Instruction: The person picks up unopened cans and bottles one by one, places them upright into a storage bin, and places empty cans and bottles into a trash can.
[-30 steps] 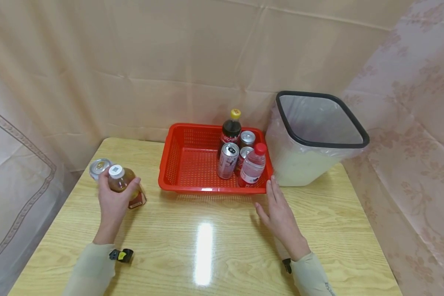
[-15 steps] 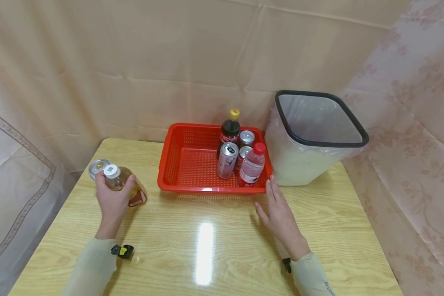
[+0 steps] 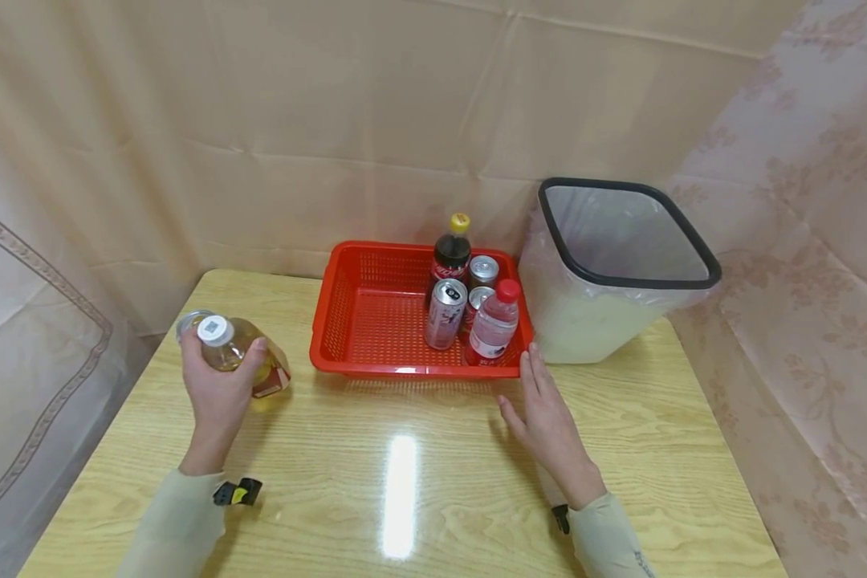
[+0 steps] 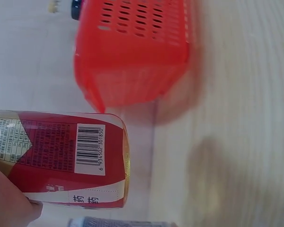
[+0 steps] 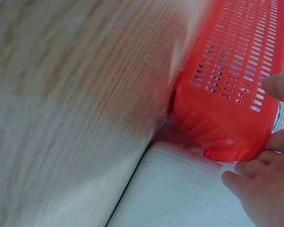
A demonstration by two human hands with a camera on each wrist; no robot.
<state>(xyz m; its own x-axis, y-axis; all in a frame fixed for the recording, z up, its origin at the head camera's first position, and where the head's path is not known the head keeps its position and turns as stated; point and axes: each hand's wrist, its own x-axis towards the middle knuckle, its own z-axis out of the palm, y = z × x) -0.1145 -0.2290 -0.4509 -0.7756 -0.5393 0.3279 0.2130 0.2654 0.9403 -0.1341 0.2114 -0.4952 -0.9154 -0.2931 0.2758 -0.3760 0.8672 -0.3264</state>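
Observation:
In the head view my left hand (image 3: 213,397) grips a bottle of amber drink (image 3: 270,376) with a white cap, tilted, its base toward the basket. The left wrist view shows its red label (image 4: 52,151) with a barcode, raised over the table. A silver-topped can (image 3: 188,321) stands partly hidden behind that hand. My right hand (image 3: 552,429), fingers straight, touches the near right corner of a red plastic basket (image 3: 390,372). Inside, at its right, stand a cola bottle (image 3: 451,255) with a yellow cap, a pinkish can (image 3: 445,317) and a red-capped clear bottle (image 3: 493,325).
Two more cans, one silver-topped (image 3: 483,270), stand among the bottles in the basket. A lined waste bin (image 3: 578,317) with a black rim is right of the basket. Cloth (image 3: 296,144) hangs behind the wooden table (image 3: 318,482).
My left hand has tilted and lifted the amber drink bottle, its cap shifting left and its base right. The right hand and the basket have stayed put.

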